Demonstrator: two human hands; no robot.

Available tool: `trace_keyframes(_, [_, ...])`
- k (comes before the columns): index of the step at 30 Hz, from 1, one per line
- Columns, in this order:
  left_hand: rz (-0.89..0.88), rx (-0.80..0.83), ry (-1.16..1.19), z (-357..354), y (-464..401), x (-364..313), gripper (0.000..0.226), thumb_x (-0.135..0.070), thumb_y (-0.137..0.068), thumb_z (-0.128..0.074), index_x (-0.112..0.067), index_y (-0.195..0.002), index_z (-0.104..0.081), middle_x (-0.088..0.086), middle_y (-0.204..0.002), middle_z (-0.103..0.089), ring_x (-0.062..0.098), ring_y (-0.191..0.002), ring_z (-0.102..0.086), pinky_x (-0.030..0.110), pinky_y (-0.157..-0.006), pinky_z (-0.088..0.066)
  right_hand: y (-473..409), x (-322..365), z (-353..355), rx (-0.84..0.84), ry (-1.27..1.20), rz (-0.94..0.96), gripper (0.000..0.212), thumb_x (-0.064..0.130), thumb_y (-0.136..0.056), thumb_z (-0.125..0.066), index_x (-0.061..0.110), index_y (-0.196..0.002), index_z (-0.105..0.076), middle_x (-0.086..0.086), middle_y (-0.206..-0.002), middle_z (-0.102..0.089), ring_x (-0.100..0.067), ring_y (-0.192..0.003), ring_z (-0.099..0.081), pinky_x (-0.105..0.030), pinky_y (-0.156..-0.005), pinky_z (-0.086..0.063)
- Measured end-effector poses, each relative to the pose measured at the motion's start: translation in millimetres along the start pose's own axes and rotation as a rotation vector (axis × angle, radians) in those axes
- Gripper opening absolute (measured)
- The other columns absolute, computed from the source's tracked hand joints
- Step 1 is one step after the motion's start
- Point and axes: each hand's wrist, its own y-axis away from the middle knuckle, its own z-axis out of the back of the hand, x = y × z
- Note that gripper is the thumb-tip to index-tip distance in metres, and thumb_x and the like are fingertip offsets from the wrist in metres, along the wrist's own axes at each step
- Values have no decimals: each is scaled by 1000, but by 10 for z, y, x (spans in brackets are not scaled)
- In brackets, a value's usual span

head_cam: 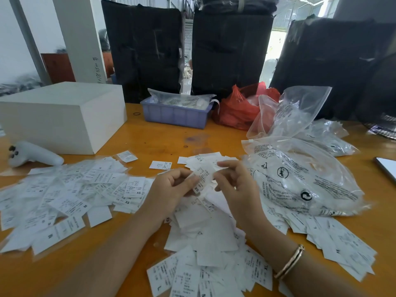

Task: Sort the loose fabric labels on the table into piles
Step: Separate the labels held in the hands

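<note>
White fabric labels with printed size letters cover the orange table. A wide spread of labels lies at the left, a heap sits in front of me, and more lie at the right. Between both hands, above the heap, I hold a white label. My left hand pinches its lower left end. My right hand pinches its upper right end. A single label lies apart just beyond my hands.
A white box stands at the back left with a white handheld device beside it. A purple tray, a red plastic bag and clear printed plastic bags fill the back and right. A phone lies at the right edge.
</note>
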Motion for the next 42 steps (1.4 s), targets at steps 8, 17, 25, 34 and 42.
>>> trace_keyframes(8, [-42, -61, -109, 20, -4, 25, 7, -29, -82, -65, -25, -85, -71, -12, -74, -71, -1, -68, -66, 8, -57, -47, 66, 13, -138, 135, -21, -84, 27, 17, -90, -62, 44, -92, -58, 13, -86, -66, -14, -75, -64, -28, -67, -53])
trace_keyframes(17, [-60, -74, -154, 31, -26, 63, 9, -29, -83, -66, -25, -82, -74, -9, -84, -73, 2, -79, -66, 8, -64, -47, 77, 19, -157, 237, 168, 12, 14, 21, -90, -61, 34, -88, -65, 15, -89, -62, 3, -79, -55, -11, -67, -42])
trace_keyframes(25, [10, -443, -241, 246, -108, 43, 17, -51, -80, -62, -35, -82, -67, -21, -73, -64, -2, -70, -57, 13, -54, -39, -200, 173, 185, 3, 238, 99, 17, 17, -92, -54, 31, -100, -62, 15, -97, -59, 8, -80, -53, -8, -68, -42])
trace_keyframes(34, [-96, -642, -607, 699, -161, 149, 14, -27, -91, -59, -21, -101, -67, -6, -85, -64, 11, -74, -59, 26, -60, -48, -860, -193, 1240, -314, 787, -179, 30, 7, -91, -48, 16, -113, -66, -9, -120, -61, -12, -64, -51, -22, -56, -39])
trace_keyframes(42, [81, -614, -1213, 797, -160, 229, 19, -30, -88, -63, -28, -107, -65, 2, -107, -67, 27, -104, -49, 40, -81, -29, -742, -651, 1346, 35, 1128, -510, 29, 4, -91, -44, 11, -107, -67, -12, -113, -62, -31, -101, -58, -35, -82, -45])
